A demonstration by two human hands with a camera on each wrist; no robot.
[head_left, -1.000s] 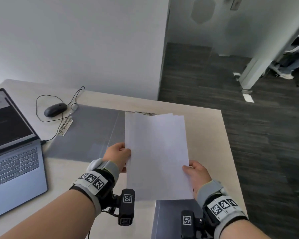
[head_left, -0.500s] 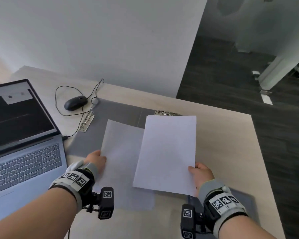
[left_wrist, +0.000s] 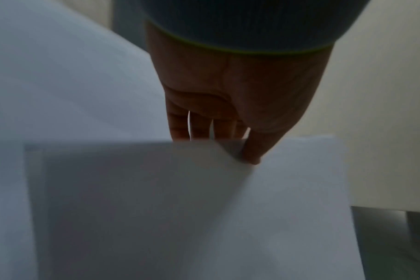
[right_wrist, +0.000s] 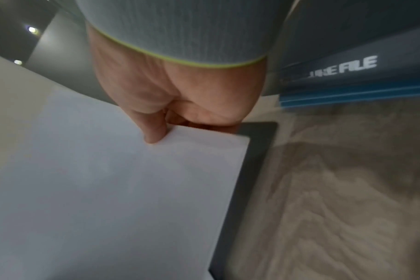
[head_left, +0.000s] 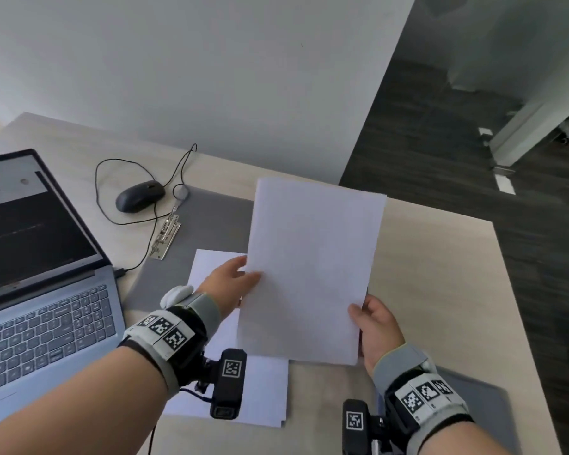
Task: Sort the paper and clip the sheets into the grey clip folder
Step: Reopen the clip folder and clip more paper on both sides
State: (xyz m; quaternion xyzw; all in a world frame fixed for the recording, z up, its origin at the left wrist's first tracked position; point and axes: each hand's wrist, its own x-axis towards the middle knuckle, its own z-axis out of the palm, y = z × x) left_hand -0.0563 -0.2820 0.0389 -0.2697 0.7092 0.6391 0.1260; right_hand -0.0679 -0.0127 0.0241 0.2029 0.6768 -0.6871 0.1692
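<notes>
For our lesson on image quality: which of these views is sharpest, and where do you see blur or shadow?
Head view: sharpest, evenly lit; laptop keys crisp. Left wrist view: dim, soft; left hand shadowed against paper. Right wrist view: brighter, table grain smeared by blur.

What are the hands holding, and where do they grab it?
Both hold the white paper stack: left hand pinches its left edge, right hand its near right corner.
</notes>
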